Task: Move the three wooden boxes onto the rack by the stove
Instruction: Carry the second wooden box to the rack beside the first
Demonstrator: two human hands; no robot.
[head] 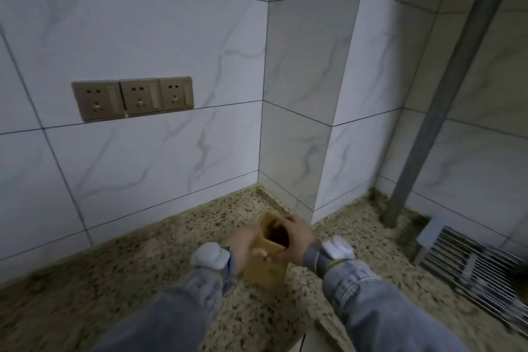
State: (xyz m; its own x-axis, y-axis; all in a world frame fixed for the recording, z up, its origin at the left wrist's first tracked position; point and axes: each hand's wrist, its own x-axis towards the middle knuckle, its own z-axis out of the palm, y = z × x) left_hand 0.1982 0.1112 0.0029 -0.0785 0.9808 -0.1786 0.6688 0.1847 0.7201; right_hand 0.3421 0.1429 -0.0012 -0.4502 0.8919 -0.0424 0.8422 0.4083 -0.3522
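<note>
Wooden box [264, 268] upright on speckled counter [143, 260], long axis vertical, clasped by left hand [243, 243] and right hand [297, 240]; wire rack [468, 266] lies rightward, nearer right hand.

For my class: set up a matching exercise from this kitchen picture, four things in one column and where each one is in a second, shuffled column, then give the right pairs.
Things
1. tall open-topped wooden box
2. row of three tan wall sockets
3. grey vertical metal pipe
4. metal wire rack

Places
A. in the corner on the right, standing on the speckled stone counter
B. low at the right edge, on the counter
C. between the left hand and right hand
D. on the white tiled wall, left of the corner

Pairs: 1-C, 2-D, 3-A, 4-B
</note>
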